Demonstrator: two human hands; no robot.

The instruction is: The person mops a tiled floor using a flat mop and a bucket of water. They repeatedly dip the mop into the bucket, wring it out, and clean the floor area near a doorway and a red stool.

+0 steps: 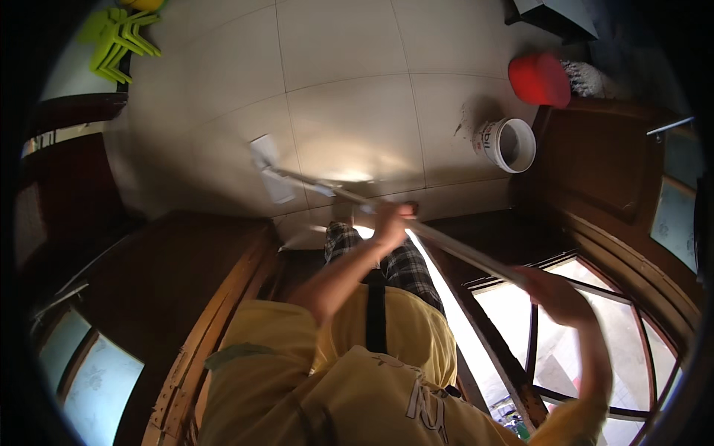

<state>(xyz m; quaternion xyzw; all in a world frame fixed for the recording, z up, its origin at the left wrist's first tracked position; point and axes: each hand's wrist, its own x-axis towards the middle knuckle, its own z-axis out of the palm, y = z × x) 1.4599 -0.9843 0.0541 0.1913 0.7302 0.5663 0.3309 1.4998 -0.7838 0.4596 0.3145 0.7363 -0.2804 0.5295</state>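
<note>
Looking straight down here, and both hands are gripping a long pale mop handle that is slanting across the view from lower right to upper left. The left hand is wrapping its grip fully closed around the pole about midway along, fingers curled over the top, arm stretched forward from a yellow sleeve. The right hand is clamping its grip closed on the upper end of the same pole, out to the right and nearer the body, though it is blurring with motion so the individual fingers are hard to make out. At the far end, the flat white rectangular mop head is lying on the pale tiled floor, well ahead of the feet. The person is wearing a yellow top and dark checked trousers, standing in a doorway between dark brown wooden door panels with glass panes on both sides. Off to the upper right, a white plastic bucket is sitting on the tiles, with a red plastic tub just beyond it, close to the wooden frame. In the top left corner, a stack of lime-green plastic stools is standing well apart from the mop.
</note>
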